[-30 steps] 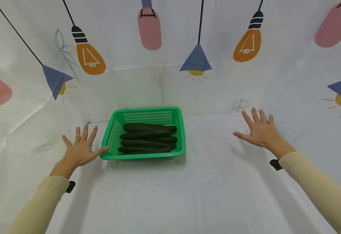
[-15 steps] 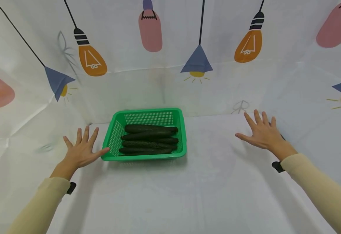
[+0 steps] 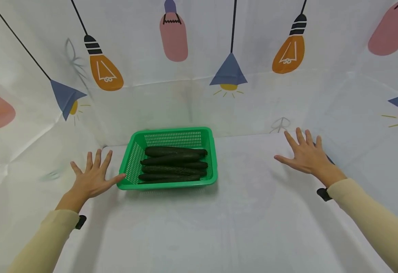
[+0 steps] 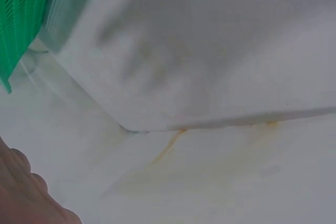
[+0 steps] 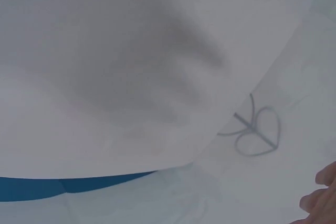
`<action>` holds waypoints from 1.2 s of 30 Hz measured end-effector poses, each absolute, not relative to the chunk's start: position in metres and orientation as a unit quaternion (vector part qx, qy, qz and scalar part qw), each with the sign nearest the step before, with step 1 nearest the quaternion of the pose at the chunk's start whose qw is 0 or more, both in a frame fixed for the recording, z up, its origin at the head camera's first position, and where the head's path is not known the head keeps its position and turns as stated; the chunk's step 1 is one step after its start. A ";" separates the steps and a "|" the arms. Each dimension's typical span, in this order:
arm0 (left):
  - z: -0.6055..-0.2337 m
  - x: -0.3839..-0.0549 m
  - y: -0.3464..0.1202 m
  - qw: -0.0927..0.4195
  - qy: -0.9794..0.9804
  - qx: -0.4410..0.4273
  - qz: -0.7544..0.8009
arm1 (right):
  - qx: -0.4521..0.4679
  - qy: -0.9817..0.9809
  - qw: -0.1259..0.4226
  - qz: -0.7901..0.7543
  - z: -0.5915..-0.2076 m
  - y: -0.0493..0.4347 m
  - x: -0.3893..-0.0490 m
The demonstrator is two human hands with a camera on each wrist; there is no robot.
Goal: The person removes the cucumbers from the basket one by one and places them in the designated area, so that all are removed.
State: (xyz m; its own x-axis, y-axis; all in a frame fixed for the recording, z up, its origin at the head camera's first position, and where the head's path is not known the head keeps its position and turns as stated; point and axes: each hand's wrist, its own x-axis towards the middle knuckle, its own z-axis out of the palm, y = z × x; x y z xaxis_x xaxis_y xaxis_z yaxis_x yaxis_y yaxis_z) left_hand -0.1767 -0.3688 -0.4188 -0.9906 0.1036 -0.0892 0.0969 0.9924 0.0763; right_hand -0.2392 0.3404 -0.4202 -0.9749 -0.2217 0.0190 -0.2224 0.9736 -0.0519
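Note:
A green plastic basket (image 3: 168, 185) stands toward the back of the white table, left of centre. Several long dark-green cucumbers (image 3: 171, 159) lie side by side in it. My left hand (image 3: 91, 182) hovers with spread fingers just left of the basket; its thumb tip overlaps the rim in the head view, and whether they touch I cannot tell. On the right, well apart from the basket, my right hand (image 3: 304, 155) is held above the table, fingers spread and holding nothing. Each wrist view catches only part of a hand at a lower corner, beside its shadow on the table.
A white sheet (image 3: 199, 102) printed with lamps and bulbs rises behind and at both sides of the table (image 3: 199, 227). A blue strip (image 5: 63, 187) shows along the table edge in the right wrist view. Both wrists wear black straps (image 3: 323, 194).
The head view shifts slightly. My left hand drifts a little left and down in the frame; my right hand stays nearly in place. The basket and cucumbers keep their arrangement.

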 end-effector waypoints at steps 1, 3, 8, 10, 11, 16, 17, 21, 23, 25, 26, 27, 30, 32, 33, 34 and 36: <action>-0.419 -0.176 -0.369 0.046 0.997 0.050 0.036 | 0.111 -0.993 0.006 0.026 -0.421 0.340 -0.239; -0.420 -0.176 -0.368 0.044 0.997 0.050 0.036 | 0.112 -0.993 0.008 0.025 -0.421 0.340 -0.238; -0.421 -0.174 -0.369 0.041 0.997 0.050 0.039 | 0.113 -0.993 0.012 0.028 -0.421 0.340 -0.240; -0.422 -0.174 -0.370 0.041 0.997 0.048 0.039 | 0.114 -0.993 0.012 0.028 -0.421 0.340 -0.241; -0.422 -0.173 -0.370 0.041 0.997 0.047 0.039 | 0.114 -0.993 0.012 0.027 -0.421 0.340 -0.242; -0.423 -0.172 -0.369 0.036 0.997 0.044 0.052 | 0.109 -0.993 0.008 0.034 -0.420 0.341 -0.244; -0.423 -0.172 -0.368 0.033 0.997 0.043 0.057 | 0.106 -0.994 0.006 0.039 -0.419 0.341 -0.244; -0.428 -0.170 -0.364 0.019 0.996 0.042 0.079 | 0.101 -0.993 -0.003 0.064 -0.417 0.336 -0.244; -0.433 -0.169 -0.361 0.006 0.994 0.046 0.097 | 0.104 -0.992 -0.006 0.071 -0.414 0.329 -0.244; -0.438 -0.168 -0.359 -0.008 0.991 0.052 0.119 | 0.109 -0.991 -0.007 0.077 -0.412 0.321 -0.245; -0.442 -0.168 -0.358 -0.016 0.990 0.056 0.131 | 0.110 -0.991 -0.008 0.081 -0.410 0.316 -0.245; -0.445 -0.167 -0.357 -0.024 0.987 0.057 0.147 | 0.113 -0.990 -0.008 0.087 -0.408 0.311 -0.245; -0.454 -0.165 -0.352 -0.040 0.980 0.055 0.187 | 0.123 -0.987 -0.005 0.103 -0.405 0.294 -0.245; -0.460 -0.164 -0.348 -0.047 0.975 0.054 0.209 | 0.131 -0.985 -0.007 0.114 -0.402 0.283 -0.245; -0.463 -0.163 -0.345 -0.047 0.973 0.054 0.218 | 0.135 -0.984 -0.007 0.118 -0.402 0.277 -0.245; -0.465 -0.163 -0.343 -0.046 0.972 0.054 0.225 | 0.140 -0.983 -0.006 0.119 -0.402 0.273 -0.245; -0.469 -0.162 -0.338 -0.044 0.969 0.058 0.235 | 0.148 -0.981 -0.008 0.124 -0.402 0.264 -0.245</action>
State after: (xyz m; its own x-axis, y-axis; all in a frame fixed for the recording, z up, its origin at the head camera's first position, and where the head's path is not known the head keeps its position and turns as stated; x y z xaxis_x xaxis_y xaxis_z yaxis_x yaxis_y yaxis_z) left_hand -0.1621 -0.3381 -0.4693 -0.9895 0.0911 0.1126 0.1325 0.8831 0.4500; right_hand -0.2451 0.2640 -0.4016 -0.9563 -0.2918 0.0207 -0.2878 0.9258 -0.2451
